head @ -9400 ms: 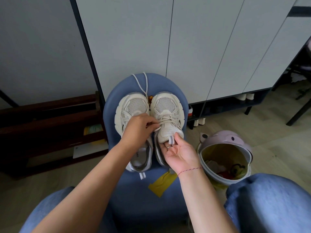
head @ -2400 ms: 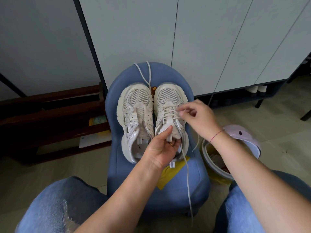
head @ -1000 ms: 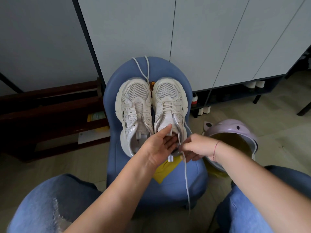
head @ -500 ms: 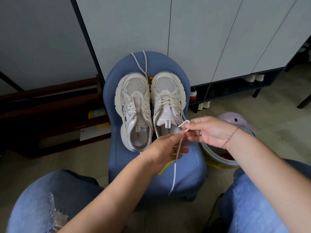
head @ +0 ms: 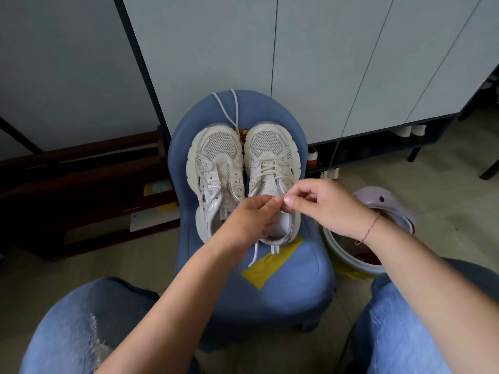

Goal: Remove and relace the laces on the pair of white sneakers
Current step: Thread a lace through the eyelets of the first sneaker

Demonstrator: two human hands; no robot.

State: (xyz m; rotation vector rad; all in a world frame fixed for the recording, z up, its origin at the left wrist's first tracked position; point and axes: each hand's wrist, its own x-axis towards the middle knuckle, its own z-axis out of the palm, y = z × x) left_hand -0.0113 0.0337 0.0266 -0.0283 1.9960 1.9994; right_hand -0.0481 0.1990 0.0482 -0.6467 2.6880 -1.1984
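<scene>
Two white sneakers stand side by side, toes away from me, on a blue stool (head: 291,282). The left sneaker (head: 216,168) has bare eyelets, and its loose white lace (head: 228,109) lies on the stool beyond the toes. The right sneaker (head: 270,157) is laced across its front half. My left hand (head: 251,220) and my right hand (head: 321,203) meet over the right sneaker's tongue, both pinching its lace between thumb and fingers. One free end of that lace (head: 253,255) hangs below my left hand.
A strip of yellow tape (head: 272,265) is stuck on the stool's seat. A lilac bin (head: 388,201) with rubbish stands right of the stool. White cabinet doors rise behind, a dark wooden rack (head: 81,179) is at left, and my jeans-clad knees frame the stool.
Both hands have moved up from the heel toward the right sneaker's tongue and drawn close together. The hanging lace end is shorter than half a second ago.
</scene>
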